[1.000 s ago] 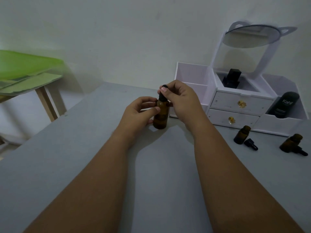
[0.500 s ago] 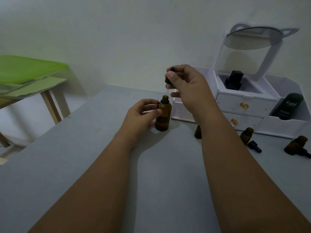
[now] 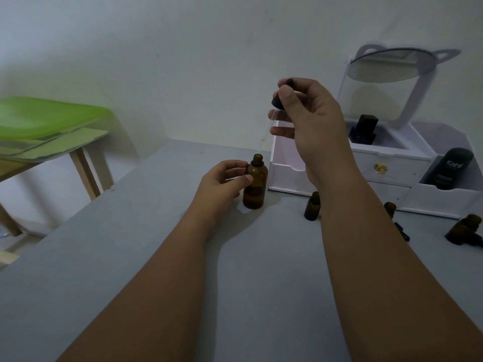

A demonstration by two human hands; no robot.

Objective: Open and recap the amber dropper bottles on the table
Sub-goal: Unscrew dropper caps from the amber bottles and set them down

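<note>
Your grey table [image 3: 261, 257] bears a white organiser [image 3: 397, 163] at its far right edge and a large uncapped amber bottle [image 3: 254, 185] upright beside it. Three small bottles sit before the organiser: left bottle [image 3: 312, 209], middle bottle [image 3: 390, 208] with a black dropper [image 3: 403, 233], right bottle [image 3: 462, 229].

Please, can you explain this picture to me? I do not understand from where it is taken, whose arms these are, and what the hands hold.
There is no machine here. The one picture comes from a camera worn on a person's head, looking forward and down, so both arms are that person's own. The left hand grips an amber bottle, which stands upright and uncapped on the grey table. The right hand pinches a black dropper cap above the bottle, with its glass tube pointing down. Further right, smaller amber bottles are on the table before a white organiser.
</note>
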